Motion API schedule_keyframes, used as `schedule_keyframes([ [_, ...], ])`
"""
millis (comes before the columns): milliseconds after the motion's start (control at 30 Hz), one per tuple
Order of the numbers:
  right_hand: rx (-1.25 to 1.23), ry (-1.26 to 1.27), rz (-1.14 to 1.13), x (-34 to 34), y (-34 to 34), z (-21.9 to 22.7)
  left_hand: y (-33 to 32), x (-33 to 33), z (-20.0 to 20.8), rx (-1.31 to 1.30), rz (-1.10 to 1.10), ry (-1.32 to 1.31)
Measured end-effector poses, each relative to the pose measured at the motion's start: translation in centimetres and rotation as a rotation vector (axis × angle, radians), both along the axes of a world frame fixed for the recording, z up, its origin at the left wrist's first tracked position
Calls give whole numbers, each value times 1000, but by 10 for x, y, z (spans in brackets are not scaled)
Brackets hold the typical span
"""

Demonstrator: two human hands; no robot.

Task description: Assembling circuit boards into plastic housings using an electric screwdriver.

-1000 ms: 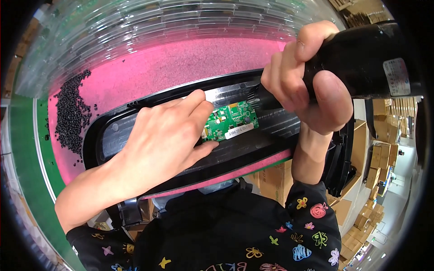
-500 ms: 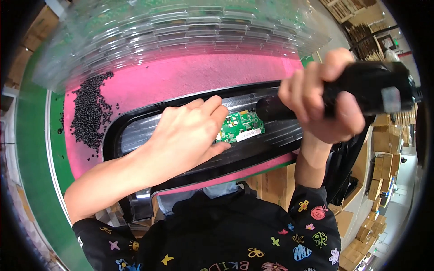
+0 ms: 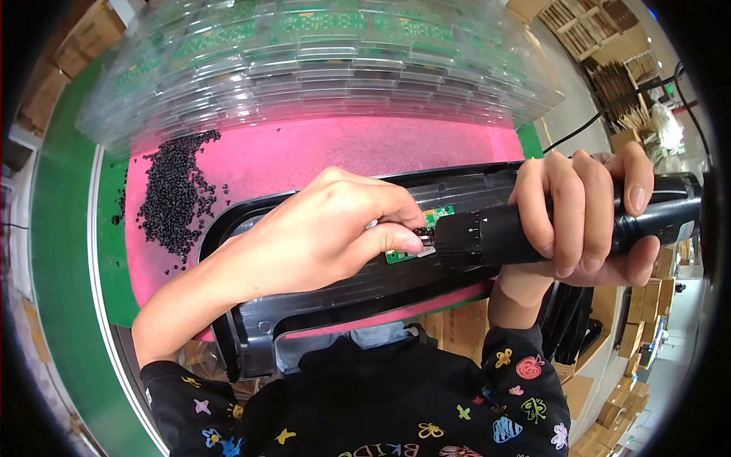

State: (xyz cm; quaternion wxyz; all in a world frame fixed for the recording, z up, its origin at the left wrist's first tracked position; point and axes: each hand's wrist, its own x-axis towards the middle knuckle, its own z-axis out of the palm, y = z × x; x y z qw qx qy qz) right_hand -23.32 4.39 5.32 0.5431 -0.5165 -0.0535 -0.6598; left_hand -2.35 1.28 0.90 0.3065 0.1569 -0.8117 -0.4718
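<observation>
My right hand [image 3: 582,213] is wrapped round a black electric screwdriver [image 3: 495,232], held nearly level with its front end pointing left. My left hand [image 3: 327,228] is closed, its thumb and forefinger pinching a small black screw [image 3: 420,231] right at the screwdriver's tip. Below both hands lies a green circuit board [image 3: 400,257], partly covered by fingers and tool. The board sits inside a long black plastic housing [image 3: 343,295] with a raised rim. Whether the screw touches the bit is hard to make out.
A heap of small black screws [image 3: 171,198] lies on the left of the pink mat [image 3: 304,156]. Stacked clear plastic trays [image 3: 320,76] with green boards stand along the far side. A dark cable [image 3: 586,126] runs at the right, with cardboard boxes [image 3: 643,293] beyond.
My right hand has brought the screwdriver down and in front of my left fingers. My left hand has lifted off the board's edge and moved right, now pinching at the tool's tip.
</observation>
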Motion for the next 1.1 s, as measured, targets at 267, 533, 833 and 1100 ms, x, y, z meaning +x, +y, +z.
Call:
schedule_keyframes([
  [267, 66, 3, -110, -6, 12, -3, 5, 1, 7, -68, 213, -49],
  [533, 35, -83, -234, -12, 20, -3, 1, 1, 1, -107, 212, -88],
  [833, 30, -52, -239, -2, 24, -8, 3, -1, 2, -66, 219, -189],
  [1100, 17, -2, -253, -1, 23, -11, 7, -3, -4, -243, 186, -90],
])
